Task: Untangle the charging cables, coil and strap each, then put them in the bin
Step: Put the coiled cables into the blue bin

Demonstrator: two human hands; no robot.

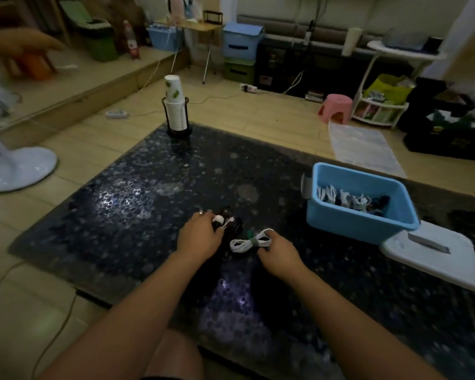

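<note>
Head view, lower half of the frame: your two bare forearms reach forward over the dark speckled table (121,215). Your right hand (279,253), just right of centre, has its fingers curled round one end of a coiled white cable (248,242), which is bound in the middle by a greenish strap (254,240) and lies on the tabletop. Your left hand (199,237), just left of centre, rests on a dark tangle of cables (232,224) with a white plug end showing at your fingertips; its fingers are bent over the pile, but whether they actually pinch anything you cannot tell from here. The two hands are near each other, the white coil between them.

Farther out, right of centre, the blue bin (340,223) sits on the table with several bundled white and dark cables already inside it. Its white lid (433,259) lies flat just beside it, toward the right edge of the frame.

At the far edge of the table, upper centre, a stack of paper cups (176,111) stands upright in a black wire holder. Beyond it, on the floor, a pink stool (336,108) sits in the upper right
</note>
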